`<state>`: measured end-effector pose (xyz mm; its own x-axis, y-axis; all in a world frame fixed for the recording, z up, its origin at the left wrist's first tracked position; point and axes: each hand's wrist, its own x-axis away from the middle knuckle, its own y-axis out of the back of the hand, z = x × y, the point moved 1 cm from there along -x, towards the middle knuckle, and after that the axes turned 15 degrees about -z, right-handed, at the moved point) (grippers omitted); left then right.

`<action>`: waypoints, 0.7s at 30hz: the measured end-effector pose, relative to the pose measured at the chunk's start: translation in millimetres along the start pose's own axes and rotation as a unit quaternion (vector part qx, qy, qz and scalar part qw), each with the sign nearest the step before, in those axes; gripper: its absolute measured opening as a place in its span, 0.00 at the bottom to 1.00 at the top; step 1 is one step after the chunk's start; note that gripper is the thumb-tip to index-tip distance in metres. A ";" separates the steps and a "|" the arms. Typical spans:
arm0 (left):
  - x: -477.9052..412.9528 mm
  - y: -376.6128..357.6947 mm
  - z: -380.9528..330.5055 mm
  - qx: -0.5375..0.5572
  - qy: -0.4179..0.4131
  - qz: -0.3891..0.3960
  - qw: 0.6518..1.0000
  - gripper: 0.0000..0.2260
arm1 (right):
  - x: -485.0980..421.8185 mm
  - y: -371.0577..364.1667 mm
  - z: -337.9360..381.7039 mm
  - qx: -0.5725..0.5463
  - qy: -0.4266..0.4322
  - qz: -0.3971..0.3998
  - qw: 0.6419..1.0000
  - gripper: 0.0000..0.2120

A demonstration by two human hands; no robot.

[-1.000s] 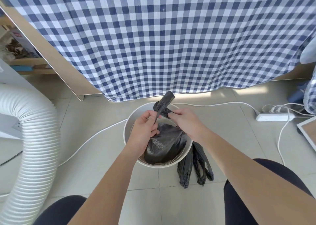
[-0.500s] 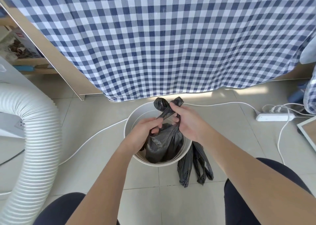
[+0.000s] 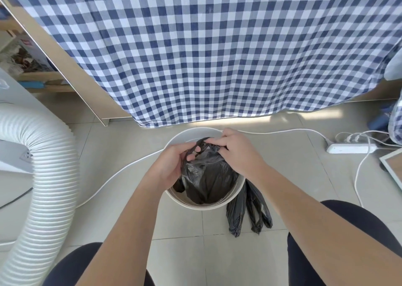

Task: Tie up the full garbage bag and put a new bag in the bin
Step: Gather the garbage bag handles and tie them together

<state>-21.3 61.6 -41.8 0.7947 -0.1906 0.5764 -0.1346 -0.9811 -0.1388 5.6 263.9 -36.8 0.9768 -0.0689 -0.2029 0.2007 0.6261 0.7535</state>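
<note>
While both hands work at the neck of the full garbage bag, which sits inside the white bin, the knot looks unfinished, so I judge this the point where it can slip. The left hand, at the bin's 10 o'clock, has its fingers curled round one twisted black strand. The right hand, at 1 o'clock, pinches the other strand between thumb and fingertips. Neither hand is open.

If either strand slides out before the loop is drawn tight, the neck likely springs apart and the contents may spill when the bag is lifted. Thin film pulled hard could also tear at the twist.

The new bag lies folded on the floor at the bin's 4 o'clock, just beside its wall, so the lifted bag could drag over it. A white cable curves past from 8 o'clock to 12 o'clock, and a foot may catch it.
</note>
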 end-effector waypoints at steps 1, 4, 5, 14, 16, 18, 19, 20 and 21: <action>2.4 -1.2 -1.1 -0.006 0.011 0.005 1.000 0.13 | 0.5 -1.7 1.2 0.005 0.005 -0.011 1.000 0.23; 2.1 -1.9 1.0 -0.002 0.055 0.001 0.998 0.20 | 3.2 -4.4 4.3 -0.011 0.016 -0.017 1.000 0.24; 1.8 -2.6 2.0 0.006 0.065 -0.001 0.998 0.21 | 4.5 -5.2 4.9 -0.021 0.016 -0.010 1.000 0.24; -1.9 -6.9 8.2 0.111 0.028 -0.089 0.989 0.06 | 7.0 -4.3 0.4 -0.161 -0.042 0.023 0.986 0.22; -4.3 -1.2 8.2 0.142 0.028 -0.134 0.980 0.07 | 5.6 -0.8 2.9 -0.214 -0.067 0.033 0.974 0.15; -10.1 7.9 8.9 0.174 0.024 -0.186 0.967 0.07 | 1.7 4.6 0.7 -0.234 -0.099 0.039 0.966 0.10; -12.8 13.0 9.2 0.194 0.027 -0.204 0.959 0.07 | 0.8 7.7 -2.0 -0.228 -0.115 0.042 0.966 0.09; -14.6 17.2 9.1 0.215 0.031 -0.212 0.953 0.08 | 0.6 10.3 -6.1 -0.218 -0.131 0.050 0.966 0.09; -16.0 21.0 8.6 0.236 0.037 -0.209 0.948 0.10 | 1.3 13.3 -8.7 -0.210 -0.153 0.062 0.964 0.08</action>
<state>-31.7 44.3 -60.9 0.6748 0.1931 0.7123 0.4765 -0.8510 -0.2208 8.9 278.9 -32.5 0.9806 -0.1589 0.1151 0.0956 0.8991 0.4272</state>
